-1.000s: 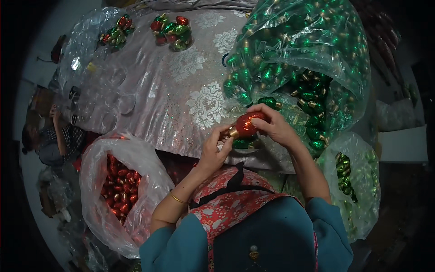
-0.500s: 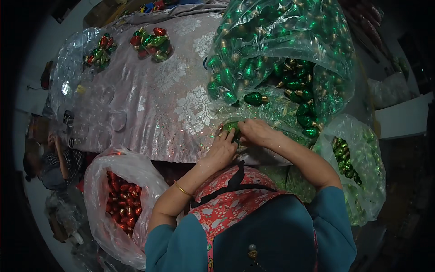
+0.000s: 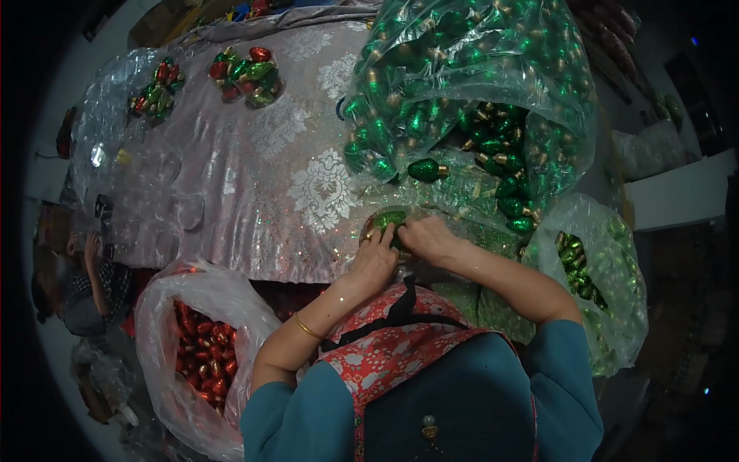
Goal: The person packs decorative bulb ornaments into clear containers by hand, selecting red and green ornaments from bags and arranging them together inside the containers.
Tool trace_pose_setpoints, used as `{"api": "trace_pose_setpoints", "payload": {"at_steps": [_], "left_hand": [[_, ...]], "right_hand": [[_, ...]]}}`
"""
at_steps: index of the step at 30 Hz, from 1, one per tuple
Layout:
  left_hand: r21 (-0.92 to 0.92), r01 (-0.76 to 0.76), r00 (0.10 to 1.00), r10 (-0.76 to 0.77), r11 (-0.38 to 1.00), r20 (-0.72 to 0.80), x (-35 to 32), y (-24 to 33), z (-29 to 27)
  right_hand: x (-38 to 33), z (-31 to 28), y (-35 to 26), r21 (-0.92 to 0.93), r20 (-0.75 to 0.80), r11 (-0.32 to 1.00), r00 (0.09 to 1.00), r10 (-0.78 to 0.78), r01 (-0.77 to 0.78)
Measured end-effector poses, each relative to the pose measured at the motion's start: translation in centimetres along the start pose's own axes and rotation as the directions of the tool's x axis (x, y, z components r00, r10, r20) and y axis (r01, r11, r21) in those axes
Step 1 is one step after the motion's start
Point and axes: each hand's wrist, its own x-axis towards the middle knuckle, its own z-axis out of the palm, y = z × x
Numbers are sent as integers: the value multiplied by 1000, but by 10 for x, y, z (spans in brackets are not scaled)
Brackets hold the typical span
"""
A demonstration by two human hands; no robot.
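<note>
At the near edge of the table, my left hand has its fingers curled over a light green glittery bulb ornament. A clear, rounded plastic rim seems to surround this ornament. Against its right side sits my right hand, fingers bent and pressed together; what lies between them is hidden. Just beyond, a dark green bulb ornament with a gold cap lies loose in front of a big clear bag of dark green ornaments, some spilling from its mouth.
Two clusters of red and green ornaments, one here and one farther left, stand near clear plastic packaging. An open bag of red ornaments is at left, a light green bag at right. Another person sits far left.
The whole view has shifted slightly. My hands stay together at the same spot, with the fingers moved a little, and more of the light green ornament shows.
</note>
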Motion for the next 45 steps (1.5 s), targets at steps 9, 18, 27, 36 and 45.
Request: {"api": "trace_pose_setpoints", "payload": {"at_steps": [9,18,27,36,45], "left_hand": [[37,46,999,-47,998,26,0,-8,7],[-149,129,988,-140,980,-66,3,11,-26],[-488,121,835,-354,865,-421,6,-19,-38],[-809,76,882,-417,582,-218,17,-62,-1],[-573,-56,957,-119,817,-263,22,-56,-17]], "right_hand": [[23,17,1,-2,-85,998,994,-65,65],[30,-2,123,254,-497,959,833,243,-127],[-3,16,134,905,-41,372,827,561,-208],[-13,-34,10,302,-323,953,939,117,-15],[-1,-15,-6,78,-315,975,923,221,-207]]}}
